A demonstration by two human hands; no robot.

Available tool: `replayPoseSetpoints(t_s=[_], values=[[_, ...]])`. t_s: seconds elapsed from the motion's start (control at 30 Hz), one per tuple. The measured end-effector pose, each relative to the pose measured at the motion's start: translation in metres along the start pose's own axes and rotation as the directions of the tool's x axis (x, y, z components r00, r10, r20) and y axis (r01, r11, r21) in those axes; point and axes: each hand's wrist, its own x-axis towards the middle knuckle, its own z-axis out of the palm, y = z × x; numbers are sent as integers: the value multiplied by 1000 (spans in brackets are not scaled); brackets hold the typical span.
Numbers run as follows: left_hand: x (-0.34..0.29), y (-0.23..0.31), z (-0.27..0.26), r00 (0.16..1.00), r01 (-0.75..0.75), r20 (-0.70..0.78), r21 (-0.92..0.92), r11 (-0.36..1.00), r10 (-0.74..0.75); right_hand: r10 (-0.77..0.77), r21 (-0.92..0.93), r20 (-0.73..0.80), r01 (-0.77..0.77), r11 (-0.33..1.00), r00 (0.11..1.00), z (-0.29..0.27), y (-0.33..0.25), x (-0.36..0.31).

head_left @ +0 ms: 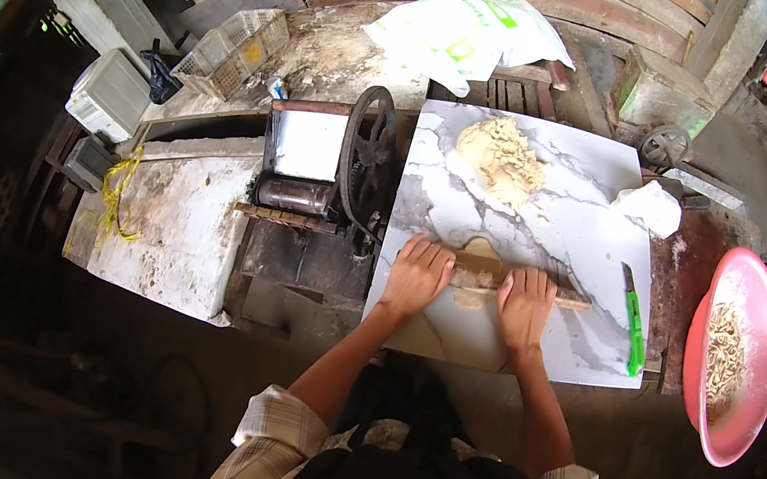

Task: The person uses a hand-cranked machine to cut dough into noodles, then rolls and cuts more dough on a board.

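Note:
A wooden rolling pin [572, 300] lies crosswise over a small flattened piece of dough [480, 248] on a white marble-patterned board [597, 235]. My left hand [417, 274] is closed over the pin's left end, and my right hand [524, 308] grips it right of the dough. Dough shows both beyond and on the near side of the pin. Farther up the board sits a lumpy heap of pale dough [503, 160]. Right of my right hand lies a knife with a green handle [634, 332].
Left of the board stands a hand-cranked roller machine [295, 194] with a large wheel [368, 151]. A tilted pink basin [725, 439] at right holds floury dough strips [723, 355]. A white plastic bag [650, 207] rests at the board's right edge; a printed sack [468, 36] lies behind.

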Motion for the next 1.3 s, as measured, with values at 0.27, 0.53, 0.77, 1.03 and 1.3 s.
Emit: replayPoseSetpoints(t_s=[0.27, 0.53, 0.77, 1.03, 1.3], values=[[30, 18, 11, 982, 133, -116, -119, 984, -147, 84, -114, 29, -80, 990, 996, 4, 21, 16], [68, 11, 21, 892, 373, -150, -287, 882, -426, 234, -70, 73, -229, 971, 970, 26, 6, 42], [109, -19, 29, 871, 408, -310, 24, 912, -382, 333, -151, 19, -327, 933, 943, 40, 12, 91], [34, 16, 23, 903, 426, 0, 127, 896, -430, 195, -137, 172, -173, 975, 966, 12, 2, 22], [104, -20, 38, 862, 498, -173, 107, 860, -477, 316, -268, 42, -294, 917, 948, 41, 11, 82]])
